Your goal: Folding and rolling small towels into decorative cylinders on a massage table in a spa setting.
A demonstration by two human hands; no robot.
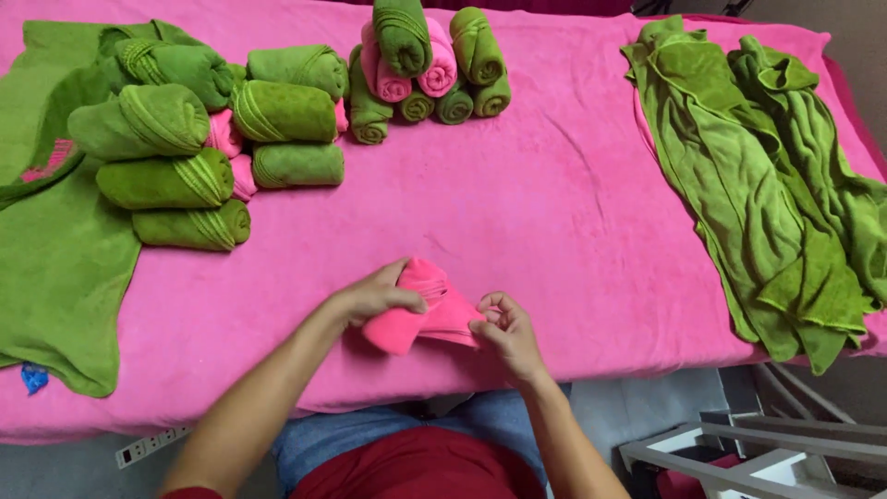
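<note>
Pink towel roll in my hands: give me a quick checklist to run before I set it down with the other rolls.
1. Left hand grips the pink towel roll from above: ok.
2. Right hand pinches the loose end at the roll's right side: ok.
3. Loose end tucked in: not ok, a flap still spreads toward the right hand.
4. Roll tightness: cannot tell, the hands cover most of it.
5. Free pink cover between the roll and the stacked green and pink rolls: ok.
6. Unrolled green towels lie apart at the right, away from both hands: ok.
</note>
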